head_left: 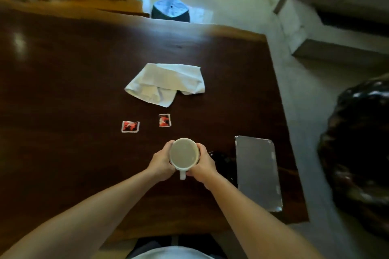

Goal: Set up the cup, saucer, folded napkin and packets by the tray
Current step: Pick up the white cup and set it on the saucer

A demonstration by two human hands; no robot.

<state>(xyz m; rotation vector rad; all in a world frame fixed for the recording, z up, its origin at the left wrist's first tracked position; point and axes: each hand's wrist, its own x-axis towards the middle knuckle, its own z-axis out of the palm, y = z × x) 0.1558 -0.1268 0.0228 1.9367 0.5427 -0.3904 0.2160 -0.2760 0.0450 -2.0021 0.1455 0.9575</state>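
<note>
A white cup [184, 153] with its handle pointing toward me is held between my left hand [161, 163] and my right hand [203, 165], near the front middle of the dark wooden table [63, 90]. Whether it rests on the wood or hangs just above, I cannot tell. A dark saucer [224, 164] lies right of my right hand, partly hidden by it. The silver tray [257, 172] lies further right. Two red packets [130, 126] [164, 120] lie flat beyond the cup. A rumpled white napkin [166, 84] lies farther back.
The table's right edge runs just past the tray, with grey floor beyond. A dark glossy seat [357, 153] stands at the right. A blue stool [170, 9] sits behind the far table edge.
</note>
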